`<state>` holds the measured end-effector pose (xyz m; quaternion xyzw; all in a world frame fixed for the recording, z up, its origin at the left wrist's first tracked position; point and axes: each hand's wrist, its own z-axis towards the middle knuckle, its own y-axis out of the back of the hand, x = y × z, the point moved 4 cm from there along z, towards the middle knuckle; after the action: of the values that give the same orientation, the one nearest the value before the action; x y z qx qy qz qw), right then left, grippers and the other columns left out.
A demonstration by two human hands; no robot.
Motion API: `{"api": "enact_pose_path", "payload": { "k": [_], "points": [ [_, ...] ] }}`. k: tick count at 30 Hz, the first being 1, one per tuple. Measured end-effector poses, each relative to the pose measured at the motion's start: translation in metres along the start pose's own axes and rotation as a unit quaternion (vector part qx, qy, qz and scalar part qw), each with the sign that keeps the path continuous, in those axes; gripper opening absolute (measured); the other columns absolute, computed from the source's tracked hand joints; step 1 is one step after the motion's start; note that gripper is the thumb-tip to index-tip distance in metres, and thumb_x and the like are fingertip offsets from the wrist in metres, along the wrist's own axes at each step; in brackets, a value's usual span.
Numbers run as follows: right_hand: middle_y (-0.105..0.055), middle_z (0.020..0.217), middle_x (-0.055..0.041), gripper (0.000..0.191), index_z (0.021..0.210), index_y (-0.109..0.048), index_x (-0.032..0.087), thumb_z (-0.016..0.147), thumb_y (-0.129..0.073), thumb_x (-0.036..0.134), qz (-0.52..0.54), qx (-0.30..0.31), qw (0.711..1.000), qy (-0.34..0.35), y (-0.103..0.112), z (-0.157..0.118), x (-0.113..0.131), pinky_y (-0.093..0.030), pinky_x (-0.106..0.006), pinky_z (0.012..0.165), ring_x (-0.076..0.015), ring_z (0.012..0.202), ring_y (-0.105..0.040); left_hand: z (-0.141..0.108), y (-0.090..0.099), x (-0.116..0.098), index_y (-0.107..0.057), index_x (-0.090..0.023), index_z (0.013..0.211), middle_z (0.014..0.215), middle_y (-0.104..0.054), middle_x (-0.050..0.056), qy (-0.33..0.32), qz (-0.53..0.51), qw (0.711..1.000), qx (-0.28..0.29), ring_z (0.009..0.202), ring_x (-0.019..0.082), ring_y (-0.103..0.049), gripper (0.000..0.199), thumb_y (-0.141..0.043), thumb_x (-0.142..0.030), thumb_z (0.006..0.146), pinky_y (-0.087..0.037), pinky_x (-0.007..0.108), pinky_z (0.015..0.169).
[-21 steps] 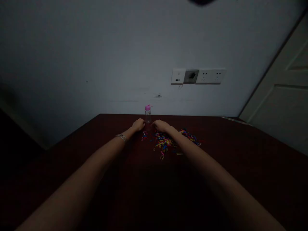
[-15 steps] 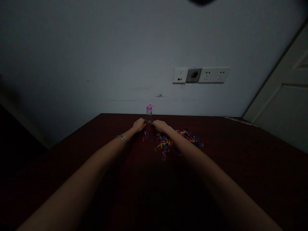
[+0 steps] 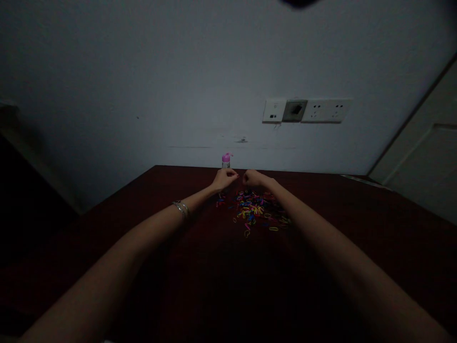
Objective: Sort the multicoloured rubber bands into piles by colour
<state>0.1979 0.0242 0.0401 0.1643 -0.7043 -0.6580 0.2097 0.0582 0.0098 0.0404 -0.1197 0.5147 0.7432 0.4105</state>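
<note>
My left hand [image 3: 224, 179] is raised over the far part of the table, with thumb and fingers pressed together. Whatever it pinches, if anything, is too small to make out. Just to the right, my right hand [image 3: 253, 178] is curled closed above the back of a loose pile of small colourful rubber bands [image 3: 254, 209]. Its fingertips are hidden, so I cannot see what they hold. A clear bottle with a pink cap [image 3: 226, 158] stands upright behind my left hand, which covers its lower part.
The dark red-brown table [image 3: 200, 267] runs up to a pale wall [image 3: 200, 85]. Sockets and a switch panel [image 3: 307, 111] sit on the wall at right. A few stray bands [image 3: 221, 197] lie left of the pile. A door [image 3: 428, 152] is at the right edge.
My left hand has moved right, from beside the bottle to in front of it, and its fingers now pinch. My right hand has shifted right, away from the bottle. The view has turned slightly.
</note>
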Motion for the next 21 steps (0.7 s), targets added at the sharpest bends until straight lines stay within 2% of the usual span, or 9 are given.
{"api": "enact_pose_path", "payload": {
  "k": [2,4,6,8,10,13,17,21],
  "points": [
    [-0.069,0.076,-0.0062,0.019,0.08,-0.07,0.014,0.067,-0.056,0.013,0.012,0.042,0.998,-0.047,0.008,-0.007,-0.025,-0.044,-0.02,0.061,-0.0164,0.071,-0.063,0.002,0.002,-0.003,-0.069,-0.011,0.081,0.079,-0.066,0.006,-0.003,-0.02,0.999,0.034,0.073,0.012,-0.057,0.027,-0.049,-0.028,0.074,-0.042,0.022,0.07],
    [-0.069,0.074,-0.0075,0.019,0.077,-0.07,0.012,0.063,-0.057,0.012,0.004,0.042,0.997,-0.068,0.018,-0.012,-0.041,-0.045,-0.022,0.059,-0.0176,0.068,-0.063,0.001,0.006,0.0,-0.068,-0.011,0.082,0.082,-0.067,0.007,-0.004,-0.007,0.997,0.079,0.075,0.012,-0.057,0.026,-0.049,-0.025,0.072,-0.042,0.021,0.071],
    [-0.069,0.078,-0.0083,0.023,0.08,-0.071,0.011,0.062,-0.057,0.011,0.017,0.025,0.997,-0.067,0.027,-0.014,-0.045,-0.045,-0.022,0.06,-0.0177,0.07,-0.063,-0.002,0.011,0.009,-0.068,-0.011,0.083,0.083,-0.067,0.005,0.007,0.025,0.989,0.144,0.075,0.012,-0.057,0.026,-0.049,-0.022,0.07,-0.042,0.02,0.07],
    [-0.07,0.083,-0.0072,0.03,0.087,-0.07,0.011,0.062,-0.055,0.011,0.055,0.014,0.998,-0.04,0.03,-0.013,-0.033,-0.045,-0.021,0.063,-0.0167,0.074,-0.063,-0.007,0.015,0.02,-0.067,-0.011,0.084,0.079,-0.066,0.003,0.03,0.06,0.971,0.228,0.072,0.012,-0.057,0.026,-0.051,-0.02,0.066,-0.042,0.02,0.066],
    [-0.07,0.086,-0.0055,0.036,0.094,-0.069,0.013,0.061,-0.055,0.01,0.096,0.018,0.995,0.002,0.027,-0.01,-0.011,-0.045,-0.021,0.066,-0.0157,0.076,-0.062,-0.014,0.018,0.028,-0.066,-0.012,0.088,0.079,-0.065,0.002,0.04,0.084,0.947,0.309,0.072,0.012,-0.057,0.03,-0.054,-0.018,0.062,-0.041,0.019,0.063],
    [-0.069,0.092,-0.0041,0.039,0.098,-0.068,0.015,0.061,-0.056,0.01,0.125,0.026,0.989,0.071,0.017,-0.004,0.026,-0.045,-0.02,0.067,-0.0151,0.078,-0.062,-0.024,0.018,0.029,-0.063,-0.015,0.097,0.088,-0.065,0.001,0.026,0.09,0.915,0.392,0.078,0.012,-0.057,0.04,-0.058,-0.018,0.057,-0.041,0.017,0.066],
    [-0.068,0.094,-0.0055,0.042,0.102,-0.066,0.014,0.06,-0.058,0.013,0.127,0.024,0.985,0.111,0.003,0.003,0.057,-0.045,-0.02,0.066,-0.0161,0.08,-0.061,-0.037,0.016,0.02,-0.059,-0.016,0.102,0.096,-0.063,0.003,0.034,0.085,0.885,0.457,0.08,0.013,-0.057,0.046,-0.063,-0.022,0.056,-0.042,0.017,0.065],
    [-0.067,0.093,-0.006,0.044,0.104,-0.064,0.012,0.06,-0.058,0.013,0.165,0.021,0.978,0.127,-0.001,0.002,0.064,-0.044,-0.02,0.066,-0.0148,0.078,-0.06,-0.047,0.015,0.01,-0.059,-0.014,0.095,0.096,-0.062,0.003,0.006,0.083,0.879,0.469,0.081,0.012,-0.055,0.041,-0.064,-0.015,0.054,-0.042,0.018,0.067]
  ]
}}
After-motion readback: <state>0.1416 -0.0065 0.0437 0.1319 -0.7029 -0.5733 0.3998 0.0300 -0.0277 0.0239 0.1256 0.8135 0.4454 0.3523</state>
